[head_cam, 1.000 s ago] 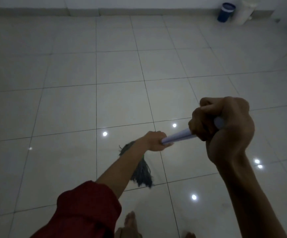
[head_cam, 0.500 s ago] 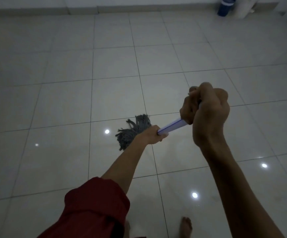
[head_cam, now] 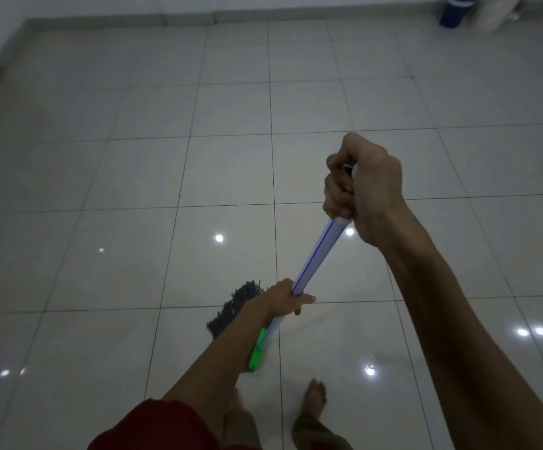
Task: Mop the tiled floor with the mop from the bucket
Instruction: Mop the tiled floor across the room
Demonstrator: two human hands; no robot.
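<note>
Head view. The person is holding a mop with both hands over a glossy white tiled floor (head_cam: 134, 173) with thin dark grout lines.

The right hand (head_cam: 364, 186), right of centre in the frame, is gripping the top end of the white plastic mop handle with a thin blue stripe (head_cam: 317, 254). Its fingers (head_cam: 335, 190) are curling tightly round the shaft in a fist, knuckles facing left.

The handle is slanting down and to the left from that fist to the left hand (head_cam: 284, 298), lower centre. The left hand's fingers are wrapping round the shaft, and one digit (head_cam: 307, 299) is sticking out to the right past the handle.

Below the left hand the shaft is running into a bright green plastic socket (head_cam: 258, 352), partly hidden by the left forearm. The grey string mop head (head_cam: 234, 306) is lying on the floor just left of the left wrist, its strands spreading up and to the left; part of it is hidden behind the forearm.

A dark red sleeve (head_cam: 153, 427) is covering the left upper arm at the bottom edge. A bare foot (head_cam: 315, 397) is standing on the tiles at lower centre, just right of the green socket.

A blue cylindrical bucket (head_cam: 455, 9) is standing at the upper right of the frame against the wall, well apart from the mop, with a white object (head_cam: 494, 11) just beside it, too cropped to identify.

Small white light reflections (head_cam: 219, 238) are showing on the tiles across the middle and lower frame.
</note>
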